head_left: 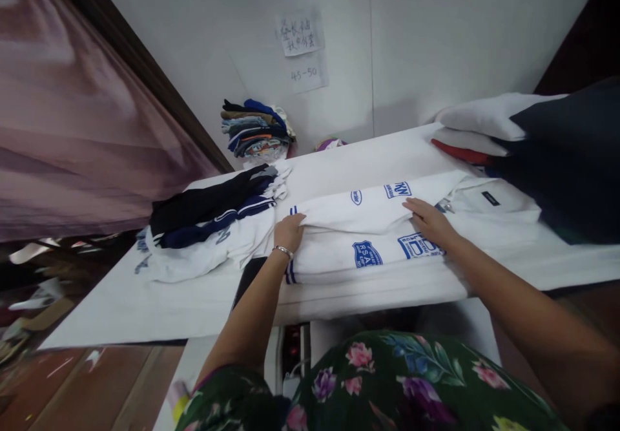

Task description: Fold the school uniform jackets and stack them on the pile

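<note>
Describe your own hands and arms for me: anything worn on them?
Both the left hand and right hand are ungloved, with bare forearms. A silvery bracelet circles the left wrist; none shows on the right. The left sleeve is dark green.

One camera, on my head. Looks forward and down over my flowered shirt [426, 379], which fills near edge. Left hand [289, 231] and right hand [429, 220] sit mid-view, close, forearms [261, 305] entering from near side. View wide: takes in white table [121, 315] across middle, wall [416, 43] at far side, curtain [87, 108] at left, dark clothes [576, 159] at right. Far table edge runs aslant, climbing toward right.
</note>
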`<move>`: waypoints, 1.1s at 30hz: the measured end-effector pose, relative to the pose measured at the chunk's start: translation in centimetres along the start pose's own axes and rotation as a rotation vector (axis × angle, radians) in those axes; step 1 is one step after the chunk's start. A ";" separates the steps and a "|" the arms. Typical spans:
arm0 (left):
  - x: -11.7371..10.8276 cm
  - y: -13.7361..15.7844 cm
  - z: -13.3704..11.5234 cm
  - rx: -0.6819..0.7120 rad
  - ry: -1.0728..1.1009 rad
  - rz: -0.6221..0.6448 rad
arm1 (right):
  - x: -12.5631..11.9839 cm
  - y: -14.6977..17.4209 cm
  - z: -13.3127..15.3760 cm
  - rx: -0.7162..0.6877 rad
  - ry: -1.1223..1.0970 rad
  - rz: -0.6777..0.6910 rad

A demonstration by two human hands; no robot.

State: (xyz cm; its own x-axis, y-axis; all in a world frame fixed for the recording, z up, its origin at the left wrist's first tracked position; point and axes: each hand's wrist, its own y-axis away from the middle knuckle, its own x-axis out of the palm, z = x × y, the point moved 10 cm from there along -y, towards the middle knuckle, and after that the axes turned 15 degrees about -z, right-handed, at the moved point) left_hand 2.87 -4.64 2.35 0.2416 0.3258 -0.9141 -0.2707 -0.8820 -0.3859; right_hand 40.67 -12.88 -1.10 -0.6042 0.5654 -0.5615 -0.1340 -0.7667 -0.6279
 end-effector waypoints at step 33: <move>-5.6 -3.2 3.5 -0.311 0.420 -0.559 | -2.6 -0.7 -0.9 0.051 -0.094 -0.299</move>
State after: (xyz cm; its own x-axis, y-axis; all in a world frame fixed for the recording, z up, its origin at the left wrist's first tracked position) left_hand -0.87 -2.49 8.28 0.6165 0.6497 -0.4447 0.2555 -0.6993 -0.6676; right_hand 42.99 -13.55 0.31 -0.6018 0.7392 -0.3024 -0.3543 -0.5864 -0.7284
